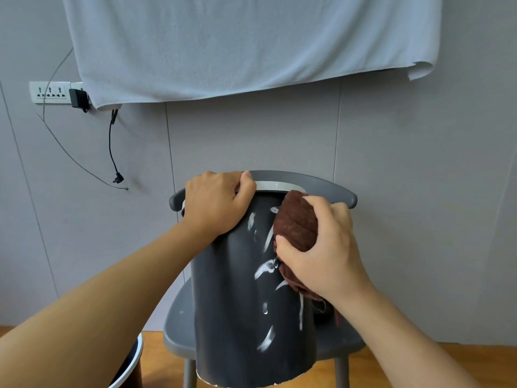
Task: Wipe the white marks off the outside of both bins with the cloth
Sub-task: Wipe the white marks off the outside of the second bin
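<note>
A dark grey bin [232, 298] with a white rim lies tilted on a grey chair, its base toward me. Several white marks [265, 268] streak its outer wall. My left hand [221, 203] grips the rim at the top left. My right hand [324, 247] holds a bunched brown cloth [296, 222] and presses it against the upper right of the wall, beside the marks. A second bin [131, 368] with a white rim stands on the floor at the bottom left, mostly hidden by my left forearm.
The grey chair [179, 326] stands on a wooden floor against a grey wall. A pale towel [246, 46] hangs on the wall above. A socket strip [50, 92] with a black plug and dangling cable sits at the left.
</note>
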